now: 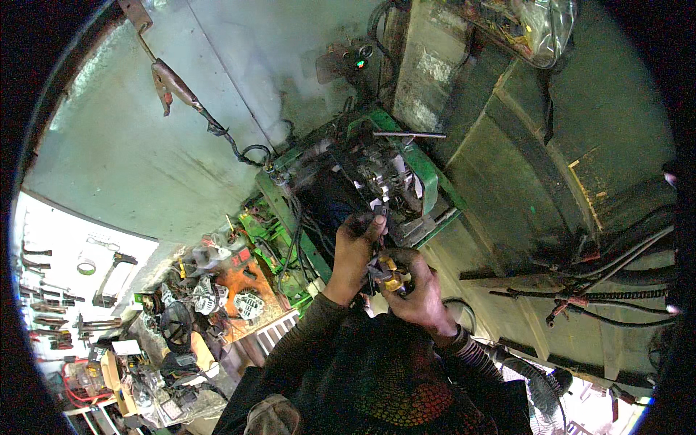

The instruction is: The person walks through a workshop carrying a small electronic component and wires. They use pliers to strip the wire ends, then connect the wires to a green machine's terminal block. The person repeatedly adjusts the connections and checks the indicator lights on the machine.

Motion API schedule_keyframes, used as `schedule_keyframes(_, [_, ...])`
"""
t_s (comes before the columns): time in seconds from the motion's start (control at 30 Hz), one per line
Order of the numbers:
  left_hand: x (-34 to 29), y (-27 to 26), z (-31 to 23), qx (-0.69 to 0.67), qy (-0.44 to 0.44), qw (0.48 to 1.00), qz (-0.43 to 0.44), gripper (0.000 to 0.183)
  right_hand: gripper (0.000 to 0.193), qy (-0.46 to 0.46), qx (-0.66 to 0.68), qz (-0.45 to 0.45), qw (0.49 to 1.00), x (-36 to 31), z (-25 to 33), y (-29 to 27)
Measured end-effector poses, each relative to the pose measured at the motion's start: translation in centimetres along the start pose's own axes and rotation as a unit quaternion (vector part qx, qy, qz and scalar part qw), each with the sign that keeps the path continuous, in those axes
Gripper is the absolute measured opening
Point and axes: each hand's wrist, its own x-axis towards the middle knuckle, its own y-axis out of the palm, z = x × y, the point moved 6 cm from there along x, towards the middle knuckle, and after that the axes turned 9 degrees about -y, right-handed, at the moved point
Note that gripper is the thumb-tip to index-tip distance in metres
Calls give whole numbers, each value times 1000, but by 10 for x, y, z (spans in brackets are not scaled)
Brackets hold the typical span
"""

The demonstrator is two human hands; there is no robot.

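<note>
Brass-coloured part (394, 280) grasped in the right hand (420, 296), small dark piece (380, 210) pinched in the left hand (353, 255) — both close before a green-framed machine (391, 174), metal parts (249, 304) on an orange board (238, 278) to the left, hand tools (114, 278) on a white wall (65, 225) beyond.

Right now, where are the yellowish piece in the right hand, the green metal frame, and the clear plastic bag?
Yellowish piece (394, 283): head view, its visible middle.
Green metal frame (428, 180): head view, its curved right-hand section.
Clear plastic bag (552, 33): head view, its crinkled side.
</note>
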Motion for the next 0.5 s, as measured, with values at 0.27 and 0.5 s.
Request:
schedule_keyframes(0.27, [-32, -11, -18, 49, 17, 998, -31, 29, 37, 1, 121, -152, 981, 0, 15, -27])
schedule_keyframes(0.5, [-72, 10, -57, 304, 196, 915, 178, 32, 41, 26, 143, -202, 969, 13, 1, -38])
